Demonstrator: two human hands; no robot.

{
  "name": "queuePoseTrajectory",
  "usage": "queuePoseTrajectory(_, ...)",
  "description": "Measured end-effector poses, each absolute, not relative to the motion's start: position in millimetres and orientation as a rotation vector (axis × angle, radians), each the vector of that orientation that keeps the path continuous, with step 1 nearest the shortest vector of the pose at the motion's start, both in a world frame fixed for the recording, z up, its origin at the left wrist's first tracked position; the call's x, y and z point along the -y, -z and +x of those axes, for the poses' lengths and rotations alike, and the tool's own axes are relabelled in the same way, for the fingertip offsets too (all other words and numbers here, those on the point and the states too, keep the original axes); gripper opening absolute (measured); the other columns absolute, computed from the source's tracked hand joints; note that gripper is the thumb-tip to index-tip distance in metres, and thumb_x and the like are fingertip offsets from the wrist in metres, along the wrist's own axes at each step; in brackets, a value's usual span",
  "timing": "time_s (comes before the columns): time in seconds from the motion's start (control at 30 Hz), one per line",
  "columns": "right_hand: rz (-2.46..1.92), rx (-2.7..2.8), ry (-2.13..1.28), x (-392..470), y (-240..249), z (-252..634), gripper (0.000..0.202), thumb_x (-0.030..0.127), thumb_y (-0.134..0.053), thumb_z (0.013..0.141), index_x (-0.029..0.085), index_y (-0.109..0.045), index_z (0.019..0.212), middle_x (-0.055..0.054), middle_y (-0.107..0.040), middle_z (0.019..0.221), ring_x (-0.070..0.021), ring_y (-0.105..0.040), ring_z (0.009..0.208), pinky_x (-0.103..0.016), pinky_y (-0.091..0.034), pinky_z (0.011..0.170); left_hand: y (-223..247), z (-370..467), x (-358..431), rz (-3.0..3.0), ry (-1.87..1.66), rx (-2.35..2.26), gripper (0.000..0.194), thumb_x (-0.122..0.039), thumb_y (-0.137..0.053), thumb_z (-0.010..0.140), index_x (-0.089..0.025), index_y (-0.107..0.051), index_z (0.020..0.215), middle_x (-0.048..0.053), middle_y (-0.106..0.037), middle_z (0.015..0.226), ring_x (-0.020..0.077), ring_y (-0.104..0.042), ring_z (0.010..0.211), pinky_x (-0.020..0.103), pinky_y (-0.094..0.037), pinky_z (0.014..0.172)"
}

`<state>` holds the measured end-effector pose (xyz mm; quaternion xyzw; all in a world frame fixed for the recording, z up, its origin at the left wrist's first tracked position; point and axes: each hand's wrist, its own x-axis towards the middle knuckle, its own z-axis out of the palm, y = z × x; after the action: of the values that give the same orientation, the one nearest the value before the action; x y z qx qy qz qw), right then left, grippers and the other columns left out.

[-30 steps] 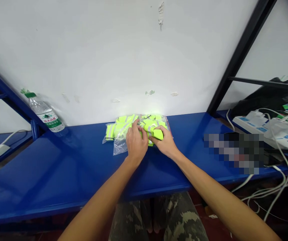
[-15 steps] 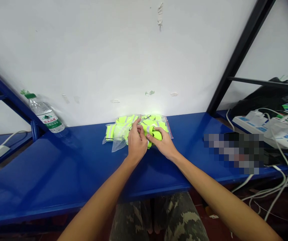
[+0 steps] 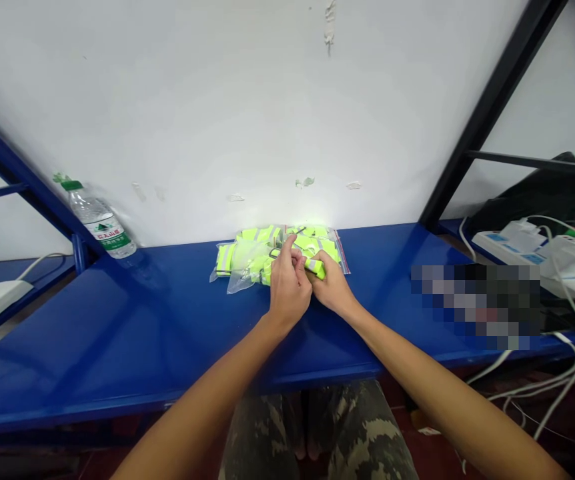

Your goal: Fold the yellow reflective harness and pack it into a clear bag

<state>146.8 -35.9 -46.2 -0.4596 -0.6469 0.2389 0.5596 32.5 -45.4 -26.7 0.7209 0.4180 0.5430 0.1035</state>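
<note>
A neon-yellow reflective strap [image 3: 316, 268], folded into a small bundle with a grey stripe and dark edging, is between my two hands above the blue table. My right hand [image 3: 333, 285] is closed around its right side. My left hand [image 3: 290, 283] pinches its left end, with the index finger pointing up; the fingers hide that end. Just behind my hands lie clear zip plastic bags [image 3: 239, 283] holding more neon-yellow reflective straps [image 3: 258, 235]. Loose yellow strap with dark edging also lies beside my left hand.
A water bottle [image 3: 105, 223] with a green cap stands at the back left against the white wall. On the right are a blurred-out object [image 3: 477, 307], a white power strip [image 3: 502, 248] with plugs, a black bag [image 3: 542, 190] and dangling white cables [image 3: 567, 373]. Dark frame posts rise on both sides.
My hands have come closer together and tightened around the strap. Its loop, more open before, now shows as a smaller, flatter fold. The head view has shifted slightly left.
</note>
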Motion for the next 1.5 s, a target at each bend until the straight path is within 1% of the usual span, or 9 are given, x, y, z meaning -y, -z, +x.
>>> queuePoseTrajectory(0.23, -1.050, 1.612, -0.391, 40, 46, 146, 0.015, 0.022, -0.055, 0.079, 0.024, -0.049, 0.092, -0.005, -0.056, 0.096, -0.0231, -0.054, 0.095, -0.037, -0.044, 0.086, 31, 32, 41, 2.173, -1.582, -1.269, 0.042, -0.017, -0.041, 0.094, -0.017, -0.045, 0.135, 0.006, -0.062, 0.095, 0.0187, -0.059, 0.092, 0.034, -0.044, 0.090)
queuePoseTrajectory(0.43, -0.869, 1.650, -0.676, 35, 46, 148, 0.024, 0.028, -0.056, 0.081, 0.024, -0.062, 0.104, -0.006, -0.058, 0.116, -0.0211, -0.052, 0.117, -0.039, -0.036, 0.107, 30, 24, 34, 2.072, -1.613, -1.335, 0.041, -0.021, -0.043, 0.094, -0.015, -0.044, 0.135, 0.006, -0.063, 0.094, 0.0180, -0.059, 0.085, 0.033, -0.046, 0.084)
queuePoseTrajectory(0.53, -0.882, 1.597, -0.847, 32, 47, 149, 0.027, 0.031, -0.053, 0.084, 0.026, -0.068, 0.106, -0.004, -0.060, 0.120, -0.0204, -0.052, 0.121, -0.039, -0.035, 0.109, 33, 22, 31, 2.065, -1.617, -1.327, 0.047, -0.020, -0.044, 0.094, -0.017, -0.038, 0.140, 0.005, -0.062, 0.093, 0.0173, -0.059, 0.084, 0.031, -0.046, 0.082)
queuePoseTrajectory(0.7, -0.953, 1.521, -0.763, 28, 53, 148, 0.017, 0.030, -0.063, 0.079, 0.025, -0.076, 0.089, -0.006, -0.064, 0.111, -0.0219, -0.058, 0.111, -0.041, -0.040, 0.104, 37, 27, 35, 2.106, -1.577, -1.298, 0.051, -0.018, -0.042, 0.094, -0.017, -0.032, 0.144, 0.005, -0.063, 0.093, 0.0182, -0.059, 0.086, 0.034, -0.044, 0.084)
queuePoseTrajectory(0.9, -1.036, 1.398, -0.590, 28, 57, 151, 0.010, 0.024, -0.061, 0.069, 0.022, -0.070, 0.067, -0.005, -0.060, 0.086, -0.0218, -0.059, 0.087, -0.038, -0.048, 0.085, 37, 38, 49, 2.386, -1.409, -1.299, 0.049, -0.017, -0.037, 0.095, -0.016, -0.033, 0.144, 0.009, -0.065, 0.103, 0.0217, -0.058, 0.097, 0.040, -0.038, 0.092)
queuePoseTrajectory(1.03, -1.047, 1.209, -0.761, 26, 57, 152, 0.011, 0.023, -0.063, 0.062, 0.020, -0.062, 0.073, -0.002, -0.061, 0.075, -0.0188, -0.056, 0.072, -0.034, -0.048, 0.069, 36, 38, 49, 2.533, -1.316, -1.347, 0.046, -0.018, -0.036, 0.096, -0.013, -0.036, 0.142, 0.011, -0.065, 0.103, 0.0238, -0.058, 0.098, 0.039, -0.038, 0.088)
queuePoseTrajectory(1.17, -1.044, 0.943, -0.858, 25, 52, 152, 0.031, 0.026, -0.074, 0.053, 0.021, -0.052, 0.073, 0.002, -0.059, 0.074, -0.0150, -0.056, 0.068, -0.026, -0.046, 0.058, 36, 33, 45, 2.579, -1.343, -1.422, 0.039, -0.023, -0.047, 0.092, -0.014, -0.046, 0.130, 0.011, -0.064, 0.104, 0.0255, -0.057, 0.099, 0.038, -0.040, 0.087)
queuePoseTrajectory(1.33, -1.038, 0.689, -1.070, 30, 38, 154, 0.059, 0.024, -0.086, 0.042, 0.022, -0.054, 0.091, 0.005, -0.060, 0.072, -0.0152, -0.059, 0.058, -0.027, -0.049, 0.048, 35, 30, 44, 2.482, -1.394, -1.565, 0.038, -0.023, -0.056, 0.085, -0.014, -0.051, 0.121, 0.010, -0.064, 0.096, 0.0264, -0.059, 0.094, 0.037, -0.043, 0.083)
queuePoseTrajectory(1.5, -0.927, 0.708, -1.248, 33, 32, 157, 0.041, 0.025, -0.085, 0.049, 0.017, -0.063, 0.083, -0.001, -0.068, 0.079, -0.0171, -0.065, 0.069, -0.031, -0.056, 0.058, 35, 28, 41, 2.416, -1.400, -1.578, 0.040, -0.016, -0.048, 0.086, -0.013, -0.047, 0.126, 0.008, -0.062, 0.089, 0.0232, -0.058, 0.084, 0.036, -0.045, 0.078)
